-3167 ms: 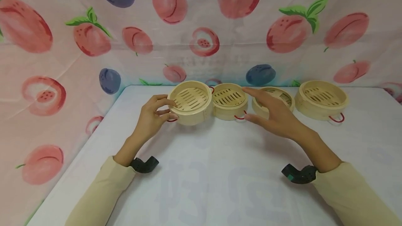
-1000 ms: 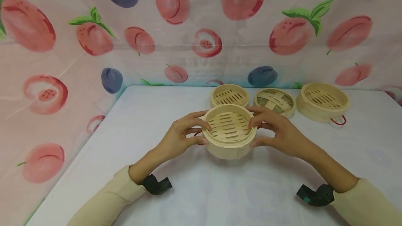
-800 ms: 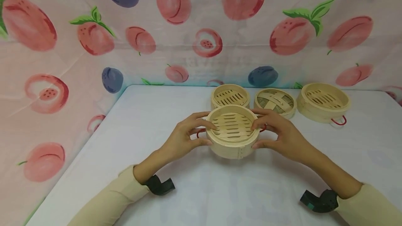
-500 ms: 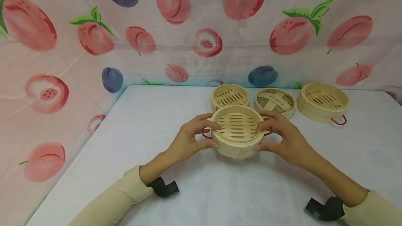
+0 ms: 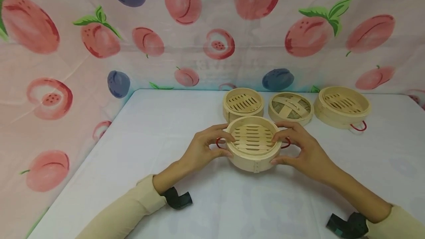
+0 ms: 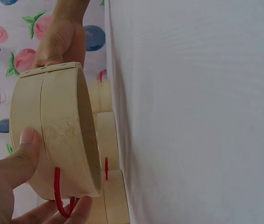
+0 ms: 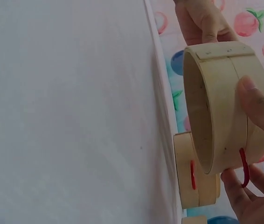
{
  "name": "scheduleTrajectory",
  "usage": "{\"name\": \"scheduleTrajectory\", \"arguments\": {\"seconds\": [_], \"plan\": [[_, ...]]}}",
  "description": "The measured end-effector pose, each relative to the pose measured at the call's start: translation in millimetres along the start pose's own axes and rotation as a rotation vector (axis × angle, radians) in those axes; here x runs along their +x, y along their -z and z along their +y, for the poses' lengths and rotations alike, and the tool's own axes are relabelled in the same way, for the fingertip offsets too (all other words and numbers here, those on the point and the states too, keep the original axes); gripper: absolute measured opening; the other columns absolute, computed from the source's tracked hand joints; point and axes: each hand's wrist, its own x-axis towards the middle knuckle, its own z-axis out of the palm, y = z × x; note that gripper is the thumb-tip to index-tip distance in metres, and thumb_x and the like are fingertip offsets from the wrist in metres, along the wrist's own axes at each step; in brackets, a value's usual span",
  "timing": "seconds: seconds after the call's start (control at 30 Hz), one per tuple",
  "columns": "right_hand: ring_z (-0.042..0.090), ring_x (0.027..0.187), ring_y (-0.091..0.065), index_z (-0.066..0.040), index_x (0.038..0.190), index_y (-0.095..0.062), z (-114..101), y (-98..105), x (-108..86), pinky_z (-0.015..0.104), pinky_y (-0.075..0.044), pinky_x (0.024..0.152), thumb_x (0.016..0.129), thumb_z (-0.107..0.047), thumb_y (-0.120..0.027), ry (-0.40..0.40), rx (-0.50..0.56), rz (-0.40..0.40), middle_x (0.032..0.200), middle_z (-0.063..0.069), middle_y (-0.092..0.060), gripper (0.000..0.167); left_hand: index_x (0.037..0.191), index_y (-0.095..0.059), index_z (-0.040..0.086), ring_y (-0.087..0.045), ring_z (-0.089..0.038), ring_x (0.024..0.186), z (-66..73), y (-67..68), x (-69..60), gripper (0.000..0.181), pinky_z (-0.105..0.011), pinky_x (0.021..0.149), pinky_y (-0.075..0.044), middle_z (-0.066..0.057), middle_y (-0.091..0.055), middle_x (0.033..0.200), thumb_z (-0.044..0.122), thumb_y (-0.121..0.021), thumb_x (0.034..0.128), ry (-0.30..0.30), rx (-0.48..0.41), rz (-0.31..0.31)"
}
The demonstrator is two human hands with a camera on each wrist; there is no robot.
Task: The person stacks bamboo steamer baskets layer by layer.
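Observation:
A round bamboo steamer basket with a slatted floor is held between both hands, raised off the white table. On its left side my left hand grips the wall, thumb outside and a fingertip over the rim. My right hand grips the opposite side the same way. Red loop handles stick out at both sides; the left wrist view shows one handle beside the left fingers, and the right wrist view another handle by the right fingers. In both wrist views the basket's underside is off the tabletop.
Along the back of the white table stand a steamer basket, partly behind the held one, a woven steamer lid, and a larger steamer basket with a red handle. Fruit-printed cloth hangs behind the table.
The steamer basket has moved from the back left row toward me and to the right. My right hand, earlier off it, now grips it too. Lately it has lowered slightly.

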Motion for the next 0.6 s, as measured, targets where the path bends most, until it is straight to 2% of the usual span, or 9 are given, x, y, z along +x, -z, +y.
{"name": "scheduleTrajectory", "arguments": {"seconds": [0.17, 0.23, 0.33, 0.4, 0.5, 0.6], "plan": [[0.010, 0.113, -0.047, -0.014, 0.107, -0.064, 6, 2, -1.3, 0.017, -0.048, 0.082, 0.060, 0.002, -0.087, -0.008, 0.028, -0.016, 0.133, 0.009, -0.044, 0.055, 0.099, -0.069, 0.005, -0.049, -0.023, 0.124, -6.5, -1.8, 1.4, 0.033, -0.041, 0.077, -0.055, -0.015, -0.063, 0.114, 0.000, -0.082, 0.0689, -0.002, -0.013, -0.006], [0.009, 0.111, -0.048, -0.013, 0.107, -0.064, 10, 2, -2.2, 0.017, -0.048, 0.080, 0.060, 0.004, -0.086, -0.009, 0.047, -0.021, 0.133, 0.011, -0.043, 0.054, 0.099, -0.069, 0.005, -0.048, -0.022, 0.124, -9.8, -2.5, 1.3, 0.033, -0.041, 0.076, -0.055, -0.014, -0.063, 0.115, 0.000, -0.082, 0.0694, 0.008, -0.015, -0.013], [0.011, 0.101, -0.051, -0.011, 0.107, -0.065, 12, 1, -3.6, 0.017, -0.049, 0.076, 0.062, 0.006, -0.085, -0.021, 0.081, -0.027, 0.132, 0.012, -0.043, 0.052, 0.099, -0.069, 0.005, -0.051, -0.020, 0.122, -13.5, -2.9, 0.0, 0.032, -0.039, 0.075, -0.055, -0.014, -0.061, 0.120, 0.000, -0.082, 0.0697, 0.024, -0.018, -0.025], [0.014, 0.095, -0.052, -0.011, 0.106, -0.065, 13, -1, -4.4, 0.017, -0.048, 0.074, 0.063, 0.006, -0.084, -0.026, 0.086, -0.032, 0.132, 0.012, -0.043, 0.051, 0.099, -0.070, 0.006, -0.055, -0.018, 0.113, -15.2, -2.8, -1.6, 0.032, -0.036, 0.075, -0.055, -0.013, -0.060, 0.124, 0.000, -0.082, 0.0699, 0.032, -0.013, -0.031], [0.017, 0.088, -0.052, -0.012, 0.105, -0.066, 15, -2, -5.4, 0.017, -0.048, 0.073, 0.064, 0.004, -0.084, -0.032, 0.070, -0.035, 0.130, 0.011, -0.045, 0.048, 0.099, -0.069, 0.007, -0.057, -0.017, 0.100, -17.8, -2.8, -3.8, 0.032, -0.034, 0.075, -0.055, -0.013, -0.057, 0.129, 0.000, -0.082, 0.0702, 0.046, -0.017, -0.041], [0.017, 0.085, -0.053, -0.013, 0.104, -0.067, 18, -4, -6.9, 0.017, -0.048, 0.071, 0.065, 0.004, -0.084, -0.014, 0.048, -0.037, 0.129, 0.011, -0.045, 0.046, 0.100, -0.069, 0.008, -0.055, -0.017, 0.099, -21.6, -3.3, -5.0, 0.032, -0.034, 0.077, -0.054, -0.012, -0.055, 0.132, 0.001, -0.082, 0.0707, 0.058, -0.015, -0.055]]}}
